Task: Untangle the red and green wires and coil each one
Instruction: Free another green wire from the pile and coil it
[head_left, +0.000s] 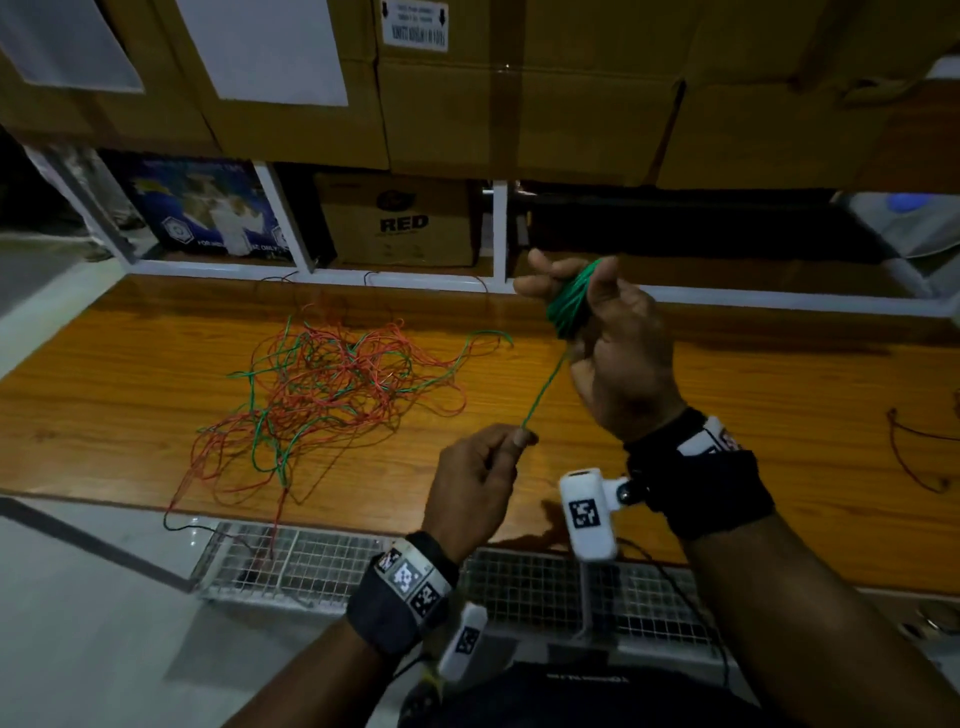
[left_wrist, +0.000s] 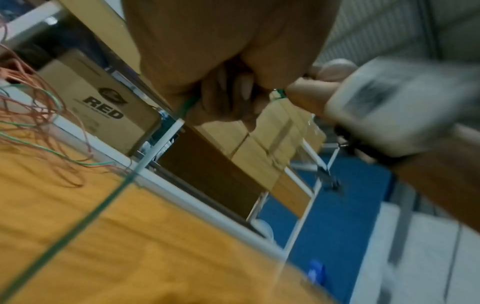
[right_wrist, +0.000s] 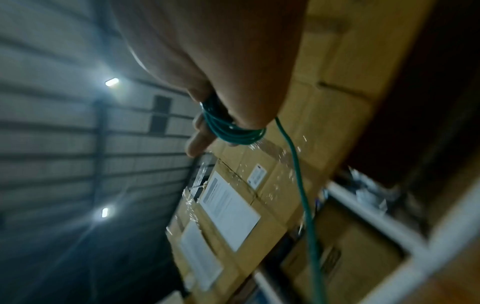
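Green wire (head_left: 570, 301) sits partly wound as a small coil round my right hand (head_left: 618, 353), raised above the bench (head_left: 779, 395); its fingers curl round the coil. A taut strand runs down from it to my left hand (head_left: 478, 483), whose thumb and forefinger pinch it. The rest of the green wire lies tangled with the red wire (head_left: 332, 384) in one loose heap on the left of the bench, part trailing over the near edge. The bench is orange-brown wood grain in a dim storeroom. Behind it a white-framed shelf (head_left: 500, 234) holds one carton marked RED (head_left: 400, 221) and one blue printed box (head_left: 202, 208); large cardboard cartons (head_left: 519, 104) stack above. One metal mesh grid (head_left: 322, 566) lies below the near edge.
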